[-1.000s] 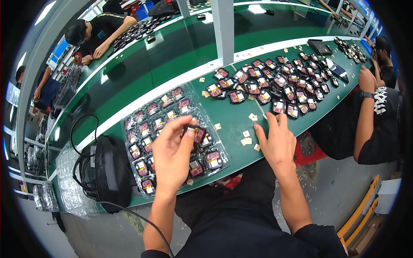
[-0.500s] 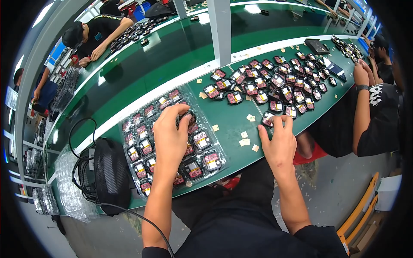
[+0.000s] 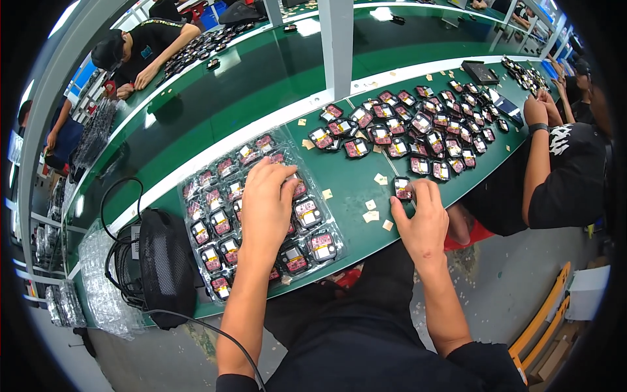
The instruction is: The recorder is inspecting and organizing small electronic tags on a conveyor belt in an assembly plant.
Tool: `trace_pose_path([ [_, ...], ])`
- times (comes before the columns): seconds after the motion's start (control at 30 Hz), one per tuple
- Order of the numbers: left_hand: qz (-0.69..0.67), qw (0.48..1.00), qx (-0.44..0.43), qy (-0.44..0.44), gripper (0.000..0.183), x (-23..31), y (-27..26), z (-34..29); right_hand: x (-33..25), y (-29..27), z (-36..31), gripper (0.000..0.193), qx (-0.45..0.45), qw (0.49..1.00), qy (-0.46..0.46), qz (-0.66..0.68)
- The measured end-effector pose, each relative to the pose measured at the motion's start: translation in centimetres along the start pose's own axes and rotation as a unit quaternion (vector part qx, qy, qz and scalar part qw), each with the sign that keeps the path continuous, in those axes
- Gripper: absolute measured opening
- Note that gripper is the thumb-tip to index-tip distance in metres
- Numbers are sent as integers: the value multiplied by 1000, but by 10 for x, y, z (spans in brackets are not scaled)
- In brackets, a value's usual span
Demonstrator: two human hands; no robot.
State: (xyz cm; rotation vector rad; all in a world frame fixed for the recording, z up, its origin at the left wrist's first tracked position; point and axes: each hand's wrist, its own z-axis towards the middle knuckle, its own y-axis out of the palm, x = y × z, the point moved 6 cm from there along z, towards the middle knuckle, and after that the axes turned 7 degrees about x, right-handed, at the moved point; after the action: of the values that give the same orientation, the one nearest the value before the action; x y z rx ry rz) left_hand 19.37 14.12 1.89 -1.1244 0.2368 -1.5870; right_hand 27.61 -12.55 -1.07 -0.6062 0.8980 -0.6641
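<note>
At the left of the green bench, a clear plastic tray [image 3: 334,230] holds rows of small black housings, each with a pink circuit board and a white block with yellow tape. My left hand [image 3: 264,196] is over the tray, thumb and fingers closed at the edge of one housing [image 3: 300,189] in the right-hand column; its palm hides several others. My right hand [image 3: 421,219] pinches another black housing [image 3: 402,188] just above the bench, apart from the near edge of a loose pile of the same housings [image 3: 434,140].
Small beige square pieces [image 3: 371,215] lie scattered on the bench. A black mesh pouch [image 3: 168,264] with cables and stacked clear trays [image 3: 108,281] stand at the left. A grey post [image 3: 336,49] rises behind the bench. A co-worker [image 3: 562,163] sits close at the right.
The housing under my left hand went from tilted in the fingers to lying in the tray. My right hand has drawn one housing away from the pile toward me.
</note>
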Motion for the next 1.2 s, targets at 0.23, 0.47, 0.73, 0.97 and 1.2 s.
trace_pose_path([
  [0.23,-5,997,41,61,18,38,-21,-2,-7,-15,-11,43,-24,964,-20,263],
  [0.47,-507,716,-382,-291,44,67,2,-68,-62,-33,-25,53,-178,834,-202,482],
  [0.73,-657,661,-171,-319,64,65,-10,-115,-74,-24,-37,51,-228,830,-119,496],
  [0.97,-608,741,14,-284,61,47,-18,-135,-89,-15,-45,62,-283,840,-78,457],
  [1.2,-601,737,81,-296,58,39,-27,-140,-105,-18,-50,47,-293,894,-150,305],
])
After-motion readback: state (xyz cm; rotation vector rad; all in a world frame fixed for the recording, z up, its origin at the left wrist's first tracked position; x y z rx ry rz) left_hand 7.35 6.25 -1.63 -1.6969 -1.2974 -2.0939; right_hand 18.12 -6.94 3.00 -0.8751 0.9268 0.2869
